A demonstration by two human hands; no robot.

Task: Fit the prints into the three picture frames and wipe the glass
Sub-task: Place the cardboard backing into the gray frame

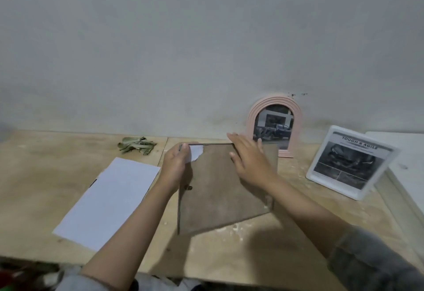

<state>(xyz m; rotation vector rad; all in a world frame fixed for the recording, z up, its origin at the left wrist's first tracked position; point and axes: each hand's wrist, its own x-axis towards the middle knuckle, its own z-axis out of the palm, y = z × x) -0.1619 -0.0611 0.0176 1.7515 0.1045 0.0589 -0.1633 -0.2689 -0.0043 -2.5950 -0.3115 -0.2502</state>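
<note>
A brown rectangular picture frame (218,189) lies back-up on the wooden table (286,240), its backing board slightly askew. My left hand (176,162) grips the frame's far left corner, where a white print (196,153) peeks out. My right hand (249,159) lies flat with straight fingers on the backing board near the far right edge. A pink arched frame (251,116) with a car print stands against the wall. At the right, a white frame (351,162) with a printed car sheet leans upright.
A white sheet of paper (107,201) lies left of the brown frame. A crumpled green cloth (136,145) rests near the wall at the back left. A white board (408,159) lies at the table's right side. The grey wall rises behind.
</note>
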